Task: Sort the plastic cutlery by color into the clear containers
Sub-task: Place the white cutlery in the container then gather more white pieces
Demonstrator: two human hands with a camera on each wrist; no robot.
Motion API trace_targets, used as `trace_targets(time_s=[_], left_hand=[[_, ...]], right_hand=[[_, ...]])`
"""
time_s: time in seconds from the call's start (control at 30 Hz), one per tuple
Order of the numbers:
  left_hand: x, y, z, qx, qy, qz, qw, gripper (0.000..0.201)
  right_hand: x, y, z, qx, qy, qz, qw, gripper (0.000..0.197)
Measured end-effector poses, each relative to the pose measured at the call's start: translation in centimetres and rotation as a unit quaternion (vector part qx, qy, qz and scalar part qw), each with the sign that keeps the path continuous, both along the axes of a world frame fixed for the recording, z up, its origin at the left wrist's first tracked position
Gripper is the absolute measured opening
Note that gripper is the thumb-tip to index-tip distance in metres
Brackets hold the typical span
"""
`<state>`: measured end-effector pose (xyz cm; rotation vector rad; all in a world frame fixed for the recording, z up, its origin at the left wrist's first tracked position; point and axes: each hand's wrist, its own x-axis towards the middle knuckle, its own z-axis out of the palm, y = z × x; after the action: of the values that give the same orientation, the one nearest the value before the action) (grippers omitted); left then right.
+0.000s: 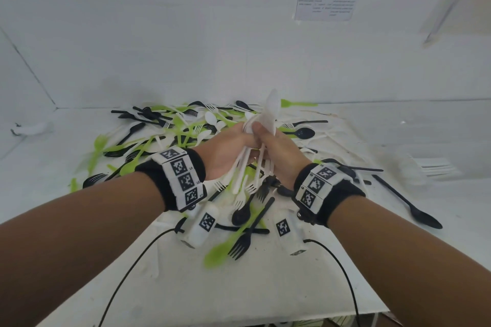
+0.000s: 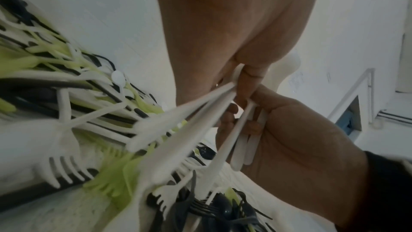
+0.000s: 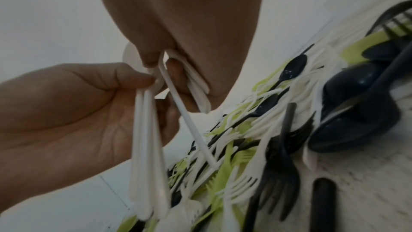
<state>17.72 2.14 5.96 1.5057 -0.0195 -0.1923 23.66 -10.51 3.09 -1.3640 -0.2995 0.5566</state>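
Both hands gripped white cutlery: my left hand (image 1: pixel 228 151) curled round a bundle of white pieces (image 1: pixel 248 164), my right hand (image 1: pixel 276 148) pinching more against it, probably to gather one color for a single drop. Counting them exactly was beyond me, perhaps seven or eight. Beyond lay the mixed pile (image 1: pixel 170 127) of black, green and white; no clear containers showed.

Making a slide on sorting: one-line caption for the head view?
Both hands, left hand and right hand, grip a white cutlery bundle above mixed cutlery.
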Motion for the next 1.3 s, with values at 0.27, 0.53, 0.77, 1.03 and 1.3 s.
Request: trace_targets(time_s=[0.27,0.53,0.77,1.03,1.3], left_hand=[[0.6,2.2,-1.2,0.009,0.081,0.13,0.988,0.013],[0.7,1.0,-0.9,-0.067,0.081,0.139,0.985,0.016],[0.5,0.8,-0.7,0.006,0.021,0.219,0.975,0.011],[-0.6,-0.5,-0.1,-0.027,0.022,0.129,0.991,0.032],[-0.8,0.2,0.0,-0.061,0.031,0.092,0.993,0.032]], right_hand=[[1.7,-2.8,-1.0,-0.119,-0.036,-0.2,0.972,0.044],[0.2,-1.0,-0.2,-0.066,-0.073,-0.089,0.991,0.016],[-0.6,0.6,0.2,-0.064,-0.097,-0.124,0.985,0.018],[-1.4,2.0,0.5,-0.054,-0.11,-0.09,0.988,0.025],[-1.7,2.2,0.5,-0.059,-0.109,-0.102,0.987,0.024]])
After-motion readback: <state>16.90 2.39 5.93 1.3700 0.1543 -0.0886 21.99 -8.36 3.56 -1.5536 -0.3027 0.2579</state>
